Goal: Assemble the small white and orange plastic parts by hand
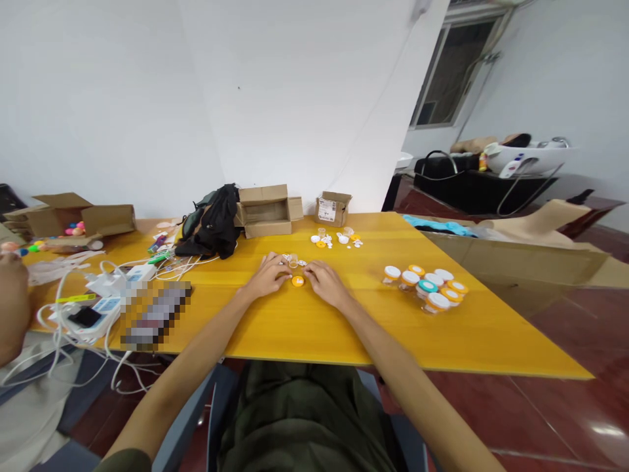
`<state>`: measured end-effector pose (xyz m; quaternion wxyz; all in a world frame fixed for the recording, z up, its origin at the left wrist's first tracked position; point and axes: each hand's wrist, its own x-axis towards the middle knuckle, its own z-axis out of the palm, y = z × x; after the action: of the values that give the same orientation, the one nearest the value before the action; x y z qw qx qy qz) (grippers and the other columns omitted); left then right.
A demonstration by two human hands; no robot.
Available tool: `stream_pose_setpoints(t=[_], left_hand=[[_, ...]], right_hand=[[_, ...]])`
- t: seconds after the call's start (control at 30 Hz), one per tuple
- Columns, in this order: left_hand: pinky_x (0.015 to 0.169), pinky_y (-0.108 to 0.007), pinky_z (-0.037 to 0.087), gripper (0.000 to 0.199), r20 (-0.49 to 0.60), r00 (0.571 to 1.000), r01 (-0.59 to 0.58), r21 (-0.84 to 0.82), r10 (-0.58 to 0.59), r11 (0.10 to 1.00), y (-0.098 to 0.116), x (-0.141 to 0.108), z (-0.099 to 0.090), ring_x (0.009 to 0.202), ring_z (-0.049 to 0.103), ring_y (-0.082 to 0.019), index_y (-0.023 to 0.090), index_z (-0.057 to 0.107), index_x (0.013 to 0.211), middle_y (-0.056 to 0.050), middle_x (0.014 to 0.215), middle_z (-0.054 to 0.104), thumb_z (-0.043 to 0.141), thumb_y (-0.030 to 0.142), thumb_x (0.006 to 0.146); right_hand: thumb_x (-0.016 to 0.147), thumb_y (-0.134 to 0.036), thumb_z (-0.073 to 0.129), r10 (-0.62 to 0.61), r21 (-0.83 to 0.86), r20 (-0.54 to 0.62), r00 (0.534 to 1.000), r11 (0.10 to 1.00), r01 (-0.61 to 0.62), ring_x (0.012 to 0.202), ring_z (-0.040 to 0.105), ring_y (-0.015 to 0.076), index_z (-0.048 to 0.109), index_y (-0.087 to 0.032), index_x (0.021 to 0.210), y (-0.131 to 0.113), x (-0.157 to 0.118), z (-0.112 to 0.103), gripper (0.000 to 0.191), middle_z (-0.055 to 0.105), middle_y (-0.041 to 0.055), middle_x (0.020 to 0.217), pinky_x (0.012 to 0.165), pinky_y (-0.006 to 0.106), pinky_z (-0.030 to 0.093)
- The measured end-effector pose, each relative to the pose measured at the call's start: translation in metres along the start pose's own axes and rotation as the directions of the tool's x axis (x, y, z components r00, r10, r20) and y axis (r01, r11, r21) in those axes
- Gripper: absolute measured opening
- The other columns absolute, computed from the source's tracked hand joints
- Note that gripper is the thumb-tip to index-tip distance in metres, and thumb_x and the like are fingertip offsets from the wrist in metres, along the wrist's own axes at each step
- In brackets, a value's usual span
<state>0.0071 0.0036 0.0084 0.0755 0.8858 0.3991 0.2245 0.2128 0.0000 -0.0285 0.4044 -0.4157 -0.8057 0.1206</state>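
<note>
An orange lid (297,281) with a pale patch on top lies on the table between my hands. My left hand (268,275) is just left of it, fingers bent and thumb apart, beside small white pieces (285,258). On the other side, my right hand (324,282) has its fingertips drawn together close to the lid; anything between them is too small to make out. A clear cup (293,261) stands just behind the lid, with white ring-like pieces (301,263) beside it.
Capped jars (426,286) with white, orange and teal lids stand to the right. Loose lids and parts (339,239) lie farther back near a small carton (333,210). An open box (265,211), black bag (211,223), and power strips (105,305) with cables are leftward. Another person's arm (12,308) shows far left.
</note>
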Motion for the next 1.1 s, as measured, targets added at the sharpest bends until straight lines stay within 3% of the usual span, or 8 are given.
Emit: stream_pose_setpoints(t=[0.3, 0.57, 1.1], left_hand=[[0.096, -0.04, 0.037, 0.006, -0.015, 0.997, 0.079, -0.118, -0.081, 0.99, 0.001, 0.003, 0.002, 0.103, 0.05, -0.024, 0.021, 0.069, 0.08, -0.005, 0.098, 0.063, 0.064, 0.023, 0.083], [0.101, -0.043, 0.036, 0.012, -0.012, 0.992, 0.117, -0.215, -0.123, 0.97, -0.001, 0.006, 0.002, 0.106, 0.052, -0.023, 0.021, 0.07, 0.076, -0.004, 0.099, 0.065, 0.064, 0.027, 0.084], [0.103, -0.044, 0.034, 0.012, 0.037, 0.994, 0.111, -0.187, -0.106, 0.976, 0.004, 0.006, 0.007, 0.109, 0.05, -0.023, 0.022, 0.073, 0.081, -0.004, 0.105, 0.061, 0.063, 0.026, 0.086]], right_hand=[[0.086, -0.01, 0.055, 0.004, -0.001, 0.05, 0.999, 1.0, -0.004, 0.086, 0.061, 0.0194, 0.063, -0.022, 0.079, -0.004, 0.0, -0.003, 0.016, 0.067, 0.0038, 0.087, 0.078, 0.031, 0.047], [0.086, -0.009, 0.056, -0.025, 0.026, 0.078, 0.997, 0.999, 0.023, 0.085, 0.061, 0.0192, 0.064, -0.022, 0.079, -0.006, 0.0, -0.004, 0.017, 0.067, 0.0041, 0.087, 0.08, 0.032, 0.047], [0.086, -0.019, 0.064, -0.126, 0.079, 0.141, 0.982, 0.99, 0.116, 0.083, 0.061, 0.0184, 0.067, -0.022, 0.091, -0.012, 0.0, -0.006, 0.007, 0.066, 0.003, 0.089, 0.078, 0.032, 0.046]])
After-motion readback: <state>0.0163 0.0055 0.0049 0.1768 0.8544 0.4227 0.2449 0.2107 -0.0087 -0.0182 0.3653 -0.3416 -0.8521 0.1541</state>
